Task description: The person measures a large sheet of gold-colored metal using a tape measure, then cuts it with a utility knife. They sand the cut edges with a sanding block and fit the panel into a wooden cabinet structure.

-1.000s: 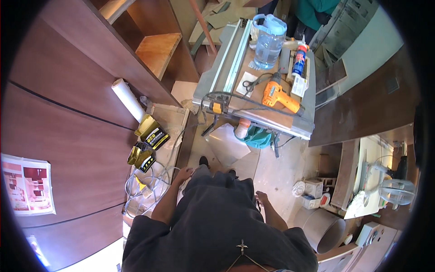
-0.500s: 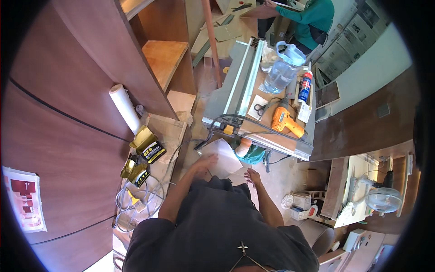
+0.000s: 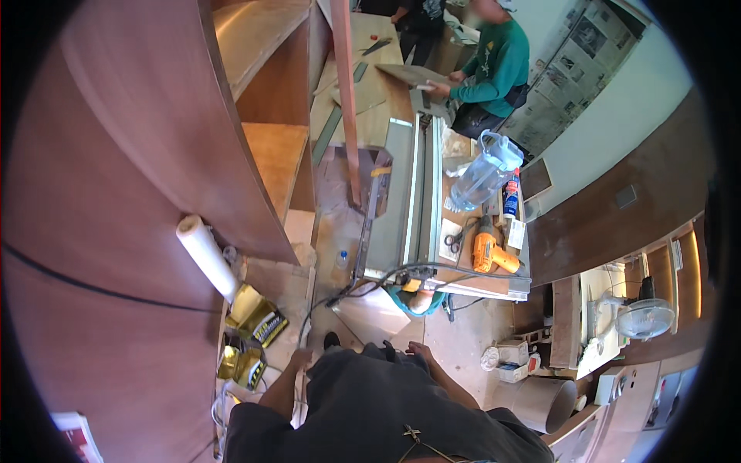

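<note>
My left hand point(image 3: 300, 359) hangs low beside my dark shirt; its fingers are blurred and I cannot make out their shape. On the other side my right hand point(image 3: 419, 352) is held near my waist, fingers loosely apart and nothing seen in it. Just ahead of both hands a pale flat sheet point(image 3: 373, 315) lies low, touched by neither. Behind its far right edge is a teal bucket point(image 3: 429, 307) with a rounded pale object in it. Beyond stands a work table point(image 3: 386, 239) with metal rails, bearing an orange drill point(image 3: 491, 253), scissors point(image 3: 454, 240) and a clear water jug point(image 3: 484, 179).
Black cables point(image 3: 332, 297) droop from the table's near edge. At left are a white roll point(image 3: 207, 255) and yellow-black boxes point(image 3: 258, 318), with a wooden cabinet point(image 3: 272, 154) behind. A person in a green top point(image 3: 502, 65) holds a board across the table. A fan point(image 3: 645, 318) stands at right.
My left hand has drawn back from above the pale sheet to my side. My right hand has come back towards my waist. The view has shifted, showing more of the far workers.
</note>
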